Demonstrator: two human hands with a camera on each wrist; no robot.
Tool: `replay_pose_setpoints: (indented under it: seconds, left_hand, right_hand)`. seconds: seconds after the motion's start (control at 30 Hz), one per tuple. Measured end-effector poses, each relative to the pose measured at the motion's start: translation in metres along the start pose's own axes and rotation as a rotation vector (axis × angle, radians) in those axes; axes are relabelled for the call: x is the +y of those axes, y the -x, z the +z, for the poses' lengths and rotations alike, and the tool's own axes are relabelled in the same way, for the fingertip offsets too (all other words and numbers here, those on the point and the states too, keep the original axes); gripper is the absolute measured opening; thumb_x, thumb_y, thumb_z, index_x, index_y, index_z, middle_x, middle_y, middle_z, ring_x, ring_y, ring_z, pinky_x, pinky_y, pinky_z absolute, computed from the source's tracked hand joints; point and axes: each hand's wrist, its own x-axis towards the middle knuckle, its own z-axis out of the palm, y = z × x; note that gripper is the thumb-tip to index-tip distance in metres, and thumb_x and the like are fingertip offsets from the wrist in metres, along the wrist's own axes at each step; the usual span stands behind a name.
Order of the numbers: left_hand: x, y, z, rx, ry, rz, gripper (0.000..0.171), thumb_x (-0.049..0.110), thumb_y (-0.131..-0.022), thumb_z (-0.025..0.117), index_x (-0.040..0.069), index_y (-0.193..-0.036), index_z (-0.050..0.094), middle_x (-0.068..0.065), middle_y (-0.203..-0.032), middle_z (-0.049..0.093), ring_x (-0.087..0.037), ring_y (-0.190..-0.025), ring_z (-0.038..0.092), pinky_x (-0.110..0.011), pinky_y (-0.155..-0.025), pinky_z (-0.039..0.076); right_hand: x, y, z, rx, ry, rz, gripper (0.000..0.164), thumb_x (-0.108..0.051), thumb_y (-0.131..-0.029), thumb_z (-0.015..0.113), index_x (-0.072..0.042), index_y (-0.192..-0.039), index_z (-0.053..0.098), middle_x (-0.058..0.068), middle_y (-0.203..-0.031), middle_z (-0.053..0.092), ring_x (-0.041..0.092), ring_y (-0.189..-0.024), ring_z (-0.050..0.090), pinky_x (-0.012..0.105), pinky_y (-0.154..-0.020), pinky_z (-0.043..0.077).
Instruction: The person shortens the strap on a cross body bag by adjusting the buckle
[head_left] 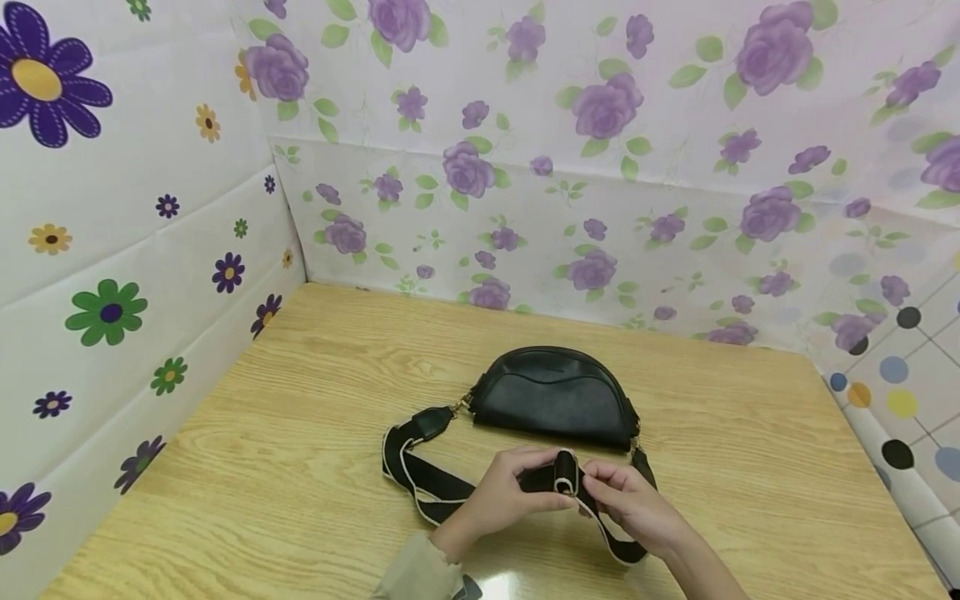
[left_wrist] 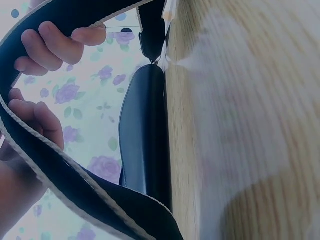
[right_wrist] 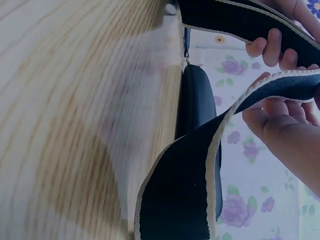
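A black half-moon handbag (head_left: 555, 400) lies on the wooden table, its wide black strap with pale edging (head_left: 431, 479) clipped at both ends by metal hardware. My left hand (head_left: 506, 492) grips the strap near its middle, thumb below and fingers above, beside a folded loop (head_left: 566, 472) that stands up at the adjuster. From the right, my right hand (head_left: 626, 504) pinches the strap close beside that loop. In the left wrist view the strap (left_wrist: 85, 185) runs past curled fingers (left_wrist: 55, 47). The right wrist view shows the strap (right_wrist: 180, 185) raised in front of the bag (right_wrist: 197, 100).
The wooden table (head_left: 300, 400) reaches back to a wall covering with purple roses (head_left: 465, 167). At the left hangs a white sheet with daisy prints (head_left: 112, 312), and a dotted sheet (head_left: 900, 400) borders the right side.
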Motion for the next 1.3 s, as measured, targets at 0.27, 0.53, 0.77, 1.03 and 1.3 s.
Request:
replay_pose_setpoints:
  seconds: [0.27, 0.53, 0.77, 1.03, 1.3]
  left_hand:
    - [0.0036, -0.0004, 0.003, -0.004, -0.084, 0.009, 0.041, 0.002, -0.071, 0.074, -0.006, -0.109, 0.06, -0.012, -0.101, 0.062, -0.008, -0.091, 0.055, -0.028, -0.078, 0.047]
    - [0.0009, -0.0002, 0.0045, -0.018, -0.095, 0.033, 0.041, 0.003, -0.071, 0.074, -0.007, -0.109, 0.06, -0.012, -0.101, 0.062, -0.009, -0.092, 0.055, -0.025, -0.08, 0.046]
    - [0.0011, 0.0, 0.0047, -0.011, -0.123, 0.045, 0.039, 0.002, -0.07, 0.075, -0.004, -0.106, 0.062, -0.01, -0.098, 0.062, -0.008, -0.091, 0.054, -0.025, -0.079, 0.046]
    - [0.0012, 0.0008, 0.0057, -0.016, -0.13, 0.054, 0.04, 0.002, -0.07, 0.075, -0.005, -0.106, 0.061, -0.01, -0.097, 0.061, -0.007, -0.088, 0.054, -0.023, -0.075, 0.047]
    - [0.0032, 0.0024, 0.0031, 0.014, -0.104, 0.038, 0.04, -0.001, -0.07, 0.074, -0.005, -0.107, 0.06, -0.011, -0.095, 0.061, -0.007, -0.084, 0.053, -0.025, -0.072, 0.047]
  right_hand:
    - [-0.0005, 0.0014, 0.0001, 0.002, 0.003, -0.044, 0.027, -0.003, -0.097, 0.034, -0.01, -0.093, 0.06, -0.005, -0.084, 0.057, 0.006, -0.076, 0.05, 0.02, -0.067, 0.042]
    - [-0.0024, 0.0016, 0.0014, 0.022, -0.003, -0.02, 0.026, -0.004, -0.097, 0.036, -0.011, -0.093, 0.061, -0.005, -0.085, 0.057, 0.006, -0.076, 0.05, 0.02, -0.067, 0.042]
    - [-0.0038, -0.0003, 0.0023, 0.03, 0.005, -0.019, 0.025, -0.005, -0.096, 0.037, -0.011, -0.093, 0.062, -0.005, -0.087, 0.059, 0.006, -0.078, 0.052, 0.02, -0.067, 0.043]
    - [-0.0046, 0.0008, 0.0042, 0.017, -0.074, -0.011, 0.027, -0.004, -0.096, 0.036, -0.009, -0.093, 0.062, -0.004, -0.084, 0.061, 0.005, -0.072, 0.054, 0.017, -0.062, 0.044]
    - [-0.0056, 0.0013, 0.0066, 0.017, -0.09, 0.018, 0.015, -0.004, -0.095, 0.041, -0.006, -0.1, 0.054, -0.002, -0.083, 0.061, 0.007, -0.068, 0.053, 0.019, -0.06, 0.042]
